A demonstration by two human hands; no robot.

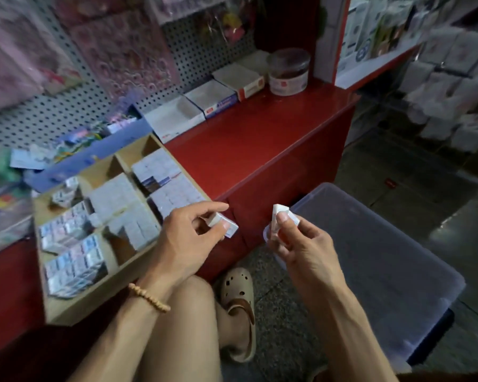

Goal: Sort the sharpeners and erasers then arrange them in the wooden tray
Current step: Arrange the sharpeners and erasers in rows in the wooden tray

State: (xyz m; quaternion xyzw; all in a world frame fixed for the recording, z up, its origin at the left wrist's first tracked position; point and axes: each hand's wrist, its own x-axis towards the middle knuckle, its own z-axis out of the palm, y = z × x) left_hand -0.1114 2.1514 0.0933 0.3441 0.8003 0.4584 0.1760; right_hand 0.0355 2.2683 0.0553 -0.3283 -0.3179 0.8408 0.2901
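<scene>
i see my left hand [189, 238] pinching one eraser [223, 226], my right hand [295, 244] pinching another eraser [280, 216], beside the wooden tray [75, 310].

Stationery shop: pegboard wall [66, 106] w/ hung packs, red counter [246, 150], boxed stock [221, 99], shelf [375, 64].

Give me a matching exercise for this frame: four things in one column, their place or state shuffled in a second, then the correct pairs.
Things
1. wooden tray
2. round jar
3. left hand
4. clear plastic lid

Places or states
A. at the far end of the red counter
B. pinching a small white box
C. on the near left of the counter, compartments filled with small boxes
D. off the counter, under the right hand

Pairs: 1-C, 2-A, 3-B, 4-D
</scene>
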